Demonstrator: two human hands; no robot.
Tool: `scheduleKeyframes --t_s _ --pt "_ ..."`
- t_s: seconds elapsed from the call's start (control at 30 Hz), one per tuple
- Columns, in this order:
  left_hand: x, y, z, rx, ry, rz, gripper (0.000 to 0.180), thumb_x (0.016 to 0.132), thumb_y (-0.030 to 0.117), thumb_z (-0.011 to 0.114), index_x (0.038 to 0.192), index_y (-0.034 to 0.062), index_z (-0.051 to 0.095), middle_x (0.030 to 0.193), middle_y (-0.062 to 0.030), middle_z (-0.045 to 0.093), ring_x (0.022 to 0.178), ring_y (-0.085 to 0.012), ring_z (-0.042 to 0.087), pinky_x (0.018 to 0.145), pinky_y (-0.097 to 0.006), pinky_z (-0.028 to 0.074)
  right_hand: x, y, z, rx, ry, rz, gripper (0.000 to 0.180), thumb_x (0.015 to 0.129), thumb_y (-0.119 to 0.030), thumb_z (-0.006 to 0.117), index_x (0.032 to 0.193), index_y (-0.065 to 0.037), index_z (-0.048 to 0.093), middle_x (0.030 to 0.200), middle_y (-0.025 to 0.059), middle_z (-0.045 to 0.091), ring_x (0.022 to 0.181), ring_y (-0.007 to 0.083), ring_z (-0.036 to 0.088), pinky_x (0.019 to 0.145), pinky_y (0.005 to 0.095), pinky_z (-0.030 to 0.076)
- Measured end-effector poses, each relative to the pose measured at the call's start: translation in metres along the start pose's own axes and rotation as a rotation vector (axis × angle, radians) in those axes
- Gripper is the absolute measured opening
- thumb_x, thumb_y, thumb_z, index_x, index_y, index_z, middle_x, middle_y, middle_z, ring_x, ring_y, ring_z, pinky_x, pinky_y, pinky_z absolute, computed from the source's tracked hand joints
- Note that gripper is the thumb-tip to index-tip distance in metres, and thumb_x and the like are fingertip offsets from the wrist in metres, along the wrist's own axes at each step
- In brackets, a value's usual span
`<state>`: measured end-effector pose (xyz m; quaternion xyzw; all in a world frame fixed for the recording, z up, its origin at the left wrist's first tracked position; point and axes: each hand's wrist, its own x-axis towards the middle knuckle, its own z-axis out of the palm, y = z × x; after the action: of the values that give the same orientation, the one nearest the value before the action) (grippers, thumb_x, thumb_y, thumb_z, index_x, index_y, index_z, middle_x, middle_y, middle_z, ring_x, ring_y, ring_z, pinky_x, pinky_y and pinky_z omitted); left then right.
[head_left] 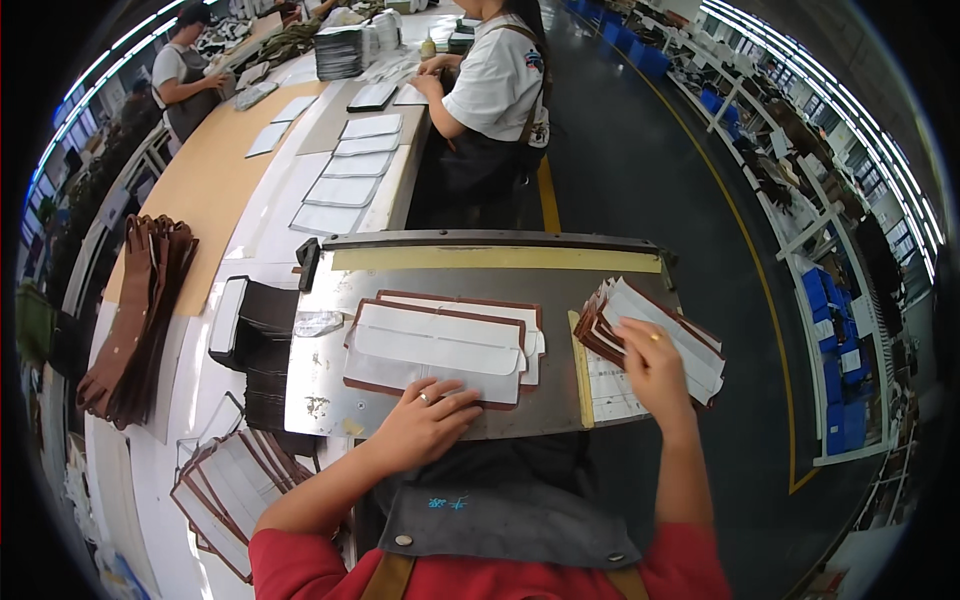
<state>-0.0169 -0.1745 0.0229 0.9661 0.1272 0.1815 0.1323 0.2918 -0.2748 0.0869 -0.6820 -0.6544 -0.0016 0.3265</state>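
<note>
Flat white panels with brown edging point(430, 335) lie overlapped on the grey metal work plate point(320, 385). My left hand point(428, 420) rests with its fingers stretched over the near edge of the top panel. At the right end of the plate, a fanned stack of similar brown-edged panels point(690, 355) lies partly over a printed sheet point(610, 390). My right hand point(655, 365) is closed at the left part of this stack, thumb and fingers pinching the top panel. The fingertips partly hide the edge they grip.
Left of the plate stand black stacked pieces point(270, 310) and more brown-edged panels point(240, 475). Brown strips point(145, 320) lie farther left. A raised metal bar point(480, 240) borders the plate's far side. Beyond it, a co-worker point(495, 80) works beside a row of white panels point(350, 165).
</note>
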Motion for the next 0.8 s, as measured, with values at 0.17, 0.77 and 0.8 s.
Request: scheduleKeyframes --t_s 0.17,0.77,0.8 --pt "-0.002 0.0 0.003 0.022 -0.01 0.036 0.036 0.081 0.016 0.06 0.116 0.0083 0.058 0.126 -0.0034 0.052 0.117 -0.0223 0.046 0.099 -0.039 0.035 0.053 -0.015 0.074 0.07 -0.122 -0.113 0.026 0.08 -0.005 0.058 0.106 -0.002 0.06 0.101 0.0128 0.063 0.101 0.0303 0.055 0.089 0.0404 0.044" --pt "0.001 0.002 -0.008 -0.174 -0.117 0.003 0.038 0.083 0.017 0.059 0.119 0.0076 0.055 0.115 -0.0064 0.056 0.102 -0.0219 0.053 0.081 -0.036 0.042 0.149 0.01 0.14 -0.14 -0.221 0.04 0.005 0.083 -0.01 0.051 0.082 -0.006 0.049 0.083 0.012 0.057 0.084 0.032 0.056 0.077 0.0424 0.039" --pt "0.007 -0.003 -0.013 -0.206 -0.17 -0.013 0.038 0.083 0.017 0.058 0.119 0.0076 0.055 0.115 -0.0074 0.056 0.102 -0.0226 0.053 0.08 -0.036 0.042 0.154 0.013 0.147 -0.197 -0.224 0.032 0.004 0.083 -0.01 0.05 0.082 -0.006 0.049 0.084 0.0107 0.058 0.085 0.0313 0.057 0.076 0.0432 0.04"
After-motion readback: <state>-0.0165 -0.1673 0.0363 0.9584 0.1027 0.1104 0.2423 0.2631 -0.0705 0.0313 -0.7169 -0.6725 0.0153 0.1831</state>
